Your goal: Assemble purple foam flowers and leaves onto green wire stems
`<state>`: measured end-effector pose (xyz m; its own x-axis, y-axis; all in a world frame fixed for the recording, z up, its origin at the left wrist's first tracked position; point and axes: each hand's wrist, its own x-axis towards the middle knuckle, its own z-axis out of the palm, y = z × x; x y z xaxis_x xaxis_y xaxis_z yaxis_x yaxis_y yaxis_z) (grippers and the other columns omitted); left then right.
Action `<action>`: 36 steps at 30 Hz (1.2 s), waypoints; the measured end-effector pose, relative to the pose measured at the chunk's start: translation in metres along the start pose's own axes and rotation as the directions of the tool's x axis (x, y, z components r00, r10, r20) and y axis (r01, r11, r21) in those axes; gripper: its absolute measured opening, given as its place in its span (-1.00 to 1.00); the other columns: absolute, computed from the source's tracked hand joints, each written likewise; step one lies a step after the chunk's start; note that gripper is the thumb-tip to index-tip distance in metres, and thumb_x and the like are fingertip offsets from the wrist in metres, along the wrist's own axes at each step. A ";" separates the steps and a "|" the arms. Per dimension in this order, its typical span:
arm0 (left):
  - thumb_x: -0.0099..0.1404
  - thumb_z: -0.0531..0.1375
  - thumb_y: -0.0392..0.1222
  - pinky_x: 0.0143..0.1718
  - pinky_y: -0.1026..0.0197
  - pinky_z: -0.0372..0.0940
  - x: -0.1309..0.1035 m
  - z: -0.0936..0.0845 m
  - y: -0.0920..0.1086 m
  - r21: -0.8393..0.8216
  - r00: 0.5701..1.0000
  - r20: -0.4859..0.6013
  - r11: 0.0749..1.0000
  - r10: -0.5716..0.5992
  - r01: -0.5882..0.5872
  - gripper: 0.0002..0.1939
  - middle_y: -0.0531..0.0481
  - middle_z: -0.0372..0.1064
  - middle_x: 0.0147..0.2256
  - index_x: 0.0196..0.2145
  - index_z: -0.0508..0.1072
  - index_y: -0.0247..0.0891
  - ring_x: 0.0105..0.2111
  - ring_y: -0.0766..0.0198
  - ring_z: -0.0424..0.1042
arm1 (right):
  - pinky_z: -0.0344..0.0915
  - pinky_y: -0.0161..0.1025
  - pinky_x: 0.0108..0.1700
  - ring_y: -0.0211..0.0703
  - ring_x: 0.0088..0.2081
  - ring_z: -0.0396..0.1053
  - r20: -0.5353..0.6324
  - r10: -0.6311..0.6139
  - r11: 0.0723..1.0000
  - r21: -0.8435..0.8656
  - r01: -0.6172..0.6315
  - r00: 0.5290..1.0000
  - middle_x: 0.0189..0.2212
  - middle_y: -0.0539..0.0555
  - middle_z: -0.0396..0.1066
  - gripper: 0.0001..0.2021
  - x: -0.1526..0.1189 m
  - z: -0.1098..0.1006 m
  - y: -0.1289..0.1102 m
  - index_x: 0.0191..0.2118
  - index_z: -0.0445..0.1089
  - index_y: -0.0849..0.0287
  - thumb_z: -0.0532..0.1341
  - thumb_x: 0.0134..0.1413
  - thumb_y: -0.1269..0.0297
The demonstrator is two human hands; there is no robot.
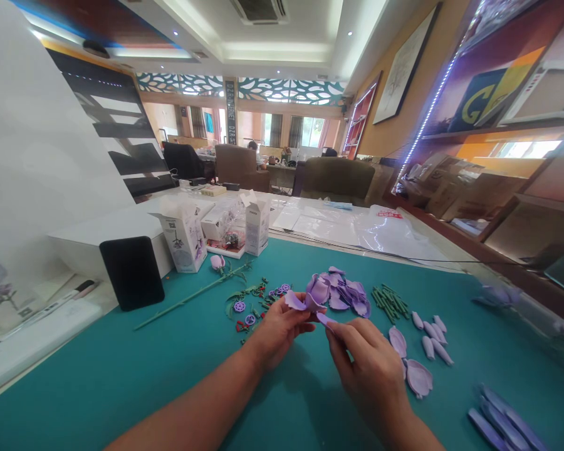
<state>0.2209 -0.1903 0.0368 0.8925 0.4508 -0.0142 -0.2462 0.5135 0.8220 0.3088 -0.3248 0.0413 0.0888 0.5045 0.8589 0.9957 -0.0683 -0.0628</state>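
Above the green mat, my left hand (282, 329) is closed on a partly built purple toy flower (314, 294) with spread petals. My right hand (369, 357) pinches a single purple petal (326, 321) against the flower's lower right side. A pile of loose purple petals (345, 293) lies just behind the flower. Left of my left hand are small red and green pieces (258, 291) and purple wheel-shaped pieces (239, 306). Green stem pieces (390, 302) lie to the right, beside pale purple bud-shaped pieces (435, 337). Larger cupped petals (418, 378) rest by my right hand.
A finished-looking rose (217, 263) on a long green stem lies at left. Behind it stand a black phone-like slab (131, 272), an opened white box (183, 241) and another box (257, 225). Long blue-purple pieces (502, 419) lie at the near right. Clear plastic sheeting (357, 225) covers the far table.
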 end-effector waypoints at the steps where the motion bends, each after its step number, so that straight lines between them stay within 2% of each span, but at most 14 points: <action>1: -0.01 0.38 -0.15 -0.21 0.20 0.21 0.000 0.000 0.000 0.002 1.000 -0.002 1.000 0.002 -0.002 -0.65 -0.13 0.51 -0.27 -0.25 0.44 -0.27 -0.20 0.15 0.44 | 0.14 -0.30 -0.44 -0.25 -0.50 0.27 0.004 0.000 1.000 0.003 0.000 1.000 -0.54 0.03 0.34 -0.89 0.000 0.000 0.000 -0.32 0.41 0.20 0.14 0.16 0.45; 36: -0.05 0.39 -0.16 -0.18 0.18 0.17 -0.001 0.002 0.000 0.023 1.000 -0.028 1.000 0.004 -0.003 -0.64 -0.10 0.49 -0.32 -0.30 0.38 -0.27 -0.22 0.16 0.42 | 0.11 -0.29 -0.45 -0.23 -0.50 0.25 -0.004 0.011 1.000 0.023 -0.011 1.000 -0.54 0.04 0.31 -0.86 0.002 0.000 -0.005 -0.36 0.39 0.20 0.12 0.18 0.47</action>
<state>0.2209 -0.1921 0.0376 0.8806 0.4731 -0.0275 -0.2399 0.4949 0.8352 0.3037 -0.3233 0.0429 0.0999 0.4999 0.8603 0.9950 -0.0545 -0.0839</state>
